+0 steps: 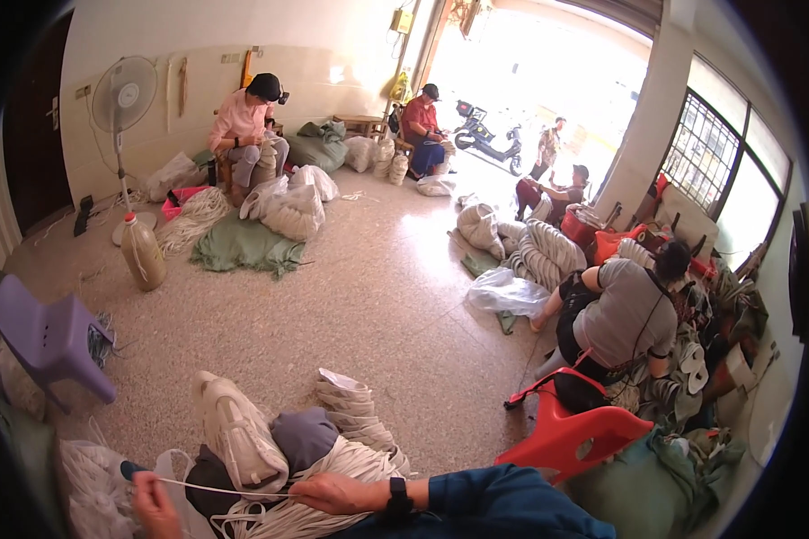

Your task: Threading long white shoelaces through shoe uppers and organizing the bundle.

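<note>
My left hand [156,508] is at the lower left, its fingers closed on one end of a thin white cord [220,490]. A small dark blue piece [132,469] sticks up at its fingertips; I cannot make out its kind. The cord runs taut to my right hand [325,492], which pinches it with closed fingers and wears a black wristband. Under and beside the right hand lies a loose bundle of white cords [361,458]. Just beyond the cord leans an off-white woven piece [238,431], between dark grey cloth. A ringed stack of woven pieces [360,409] stands further right.
A purple plastic chair [52,332] stands left, a red chair [575,440] right. A plastic jug [142,253] and a fan [124,94] are far left. Several people work among sacks and coiled woven bundles [548,251]. A scooter [487,136] is outside the doorway.
</note>
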A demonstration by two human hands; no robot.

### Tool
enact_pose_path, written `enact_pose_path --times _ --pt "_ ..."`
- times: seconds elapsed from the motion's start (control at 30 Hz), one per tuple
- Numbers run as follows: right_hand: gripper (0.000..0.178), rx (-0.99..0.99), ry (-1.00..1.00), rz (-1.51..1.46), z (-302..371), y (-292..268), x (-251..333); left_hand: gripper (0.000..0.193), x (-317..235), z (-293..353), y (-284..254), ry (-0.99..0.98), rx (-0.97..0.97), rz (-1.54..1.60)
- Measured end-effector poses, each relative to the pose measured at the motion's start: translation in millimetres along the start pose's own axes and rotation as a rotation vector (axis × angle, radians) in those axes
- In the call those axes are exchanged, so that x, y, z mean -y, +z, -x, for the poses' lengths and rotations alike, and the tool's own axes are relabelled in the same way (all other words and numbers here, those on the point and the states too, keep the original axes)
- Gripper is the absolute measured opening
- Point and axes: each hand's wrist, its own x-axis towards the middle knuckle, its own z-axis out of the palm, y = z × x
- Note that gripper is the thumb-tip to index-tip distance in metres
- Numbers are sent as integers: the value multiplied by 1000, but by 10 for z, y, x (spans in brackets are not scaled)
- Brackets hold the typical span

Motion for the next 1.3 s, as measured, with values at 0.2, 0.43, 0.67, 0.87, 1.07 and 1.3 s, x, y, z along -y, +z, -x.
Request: enact_pose_path --times 0.2,0.43,0.67,0.87,1.07,1.3 --pt "25 -74 0 -249 -37 -435 244 9 617 -235 -584 80 -197 -3" --pt "37 -4 126 -677 -81 -911 419 19 660 -889 -1430 270 -330 -216" --pt "32 -342 -10 -1256 44 -1416 438 12 251 -978 -1337 292 -390 -233" --pt "37 -613 -122 -1523 205 -1648 233 5 296 -352 -424 21 49 -94" --pt "36 -748 -142 -1652 388 -1874 -224 3 340 0 -162 -137 365 6" --pt "16 -1130 111 -1379 802 -2056 -797 1 -183 12 -600 -432 180 442"
